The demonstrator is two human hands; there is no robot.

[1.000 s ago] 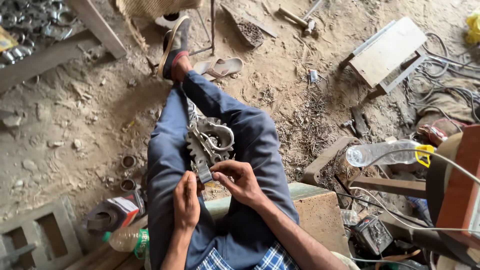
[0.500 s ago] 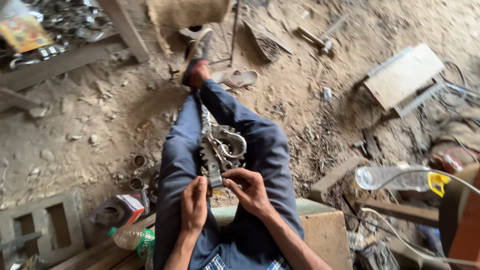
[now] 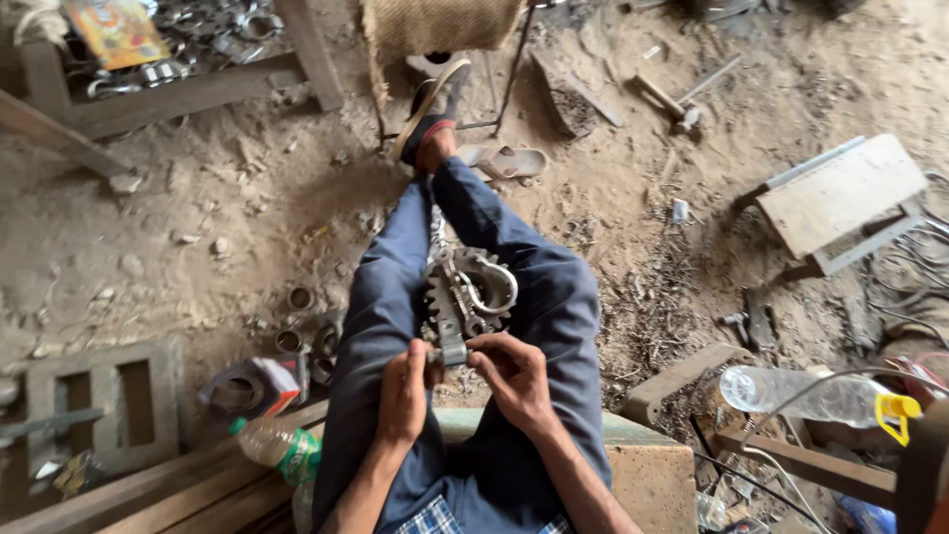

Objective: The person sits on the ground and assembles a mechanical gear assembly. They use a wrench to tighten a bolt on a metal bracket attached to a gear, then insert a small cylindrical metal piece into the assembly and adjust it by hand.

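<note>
Here, both the left hand (image 3: 403, 388) and the right hand (image 3: 514, 381) pinch shut on the near end of a toothed gear assembly (image 3: 463, 297). It lies between the knees, propped steady by the trousered legs (image 3: 381, 297), with a clear plastic bottle (image 3: 811, 396) well apart at right.

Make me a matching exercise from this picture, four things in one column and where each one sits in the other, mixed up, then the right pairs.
Things:
1. gear part
2. green-label bottle
3. clear bottle
4. hammer

Places:
A. lying on the dirt, far upper right
B. between the knees, held by both hands
C. lower left, beside the left leg
D. right edge, on the wooden frame

Pairs: 1-B, 2-C, 3-D, 4-A
</note>
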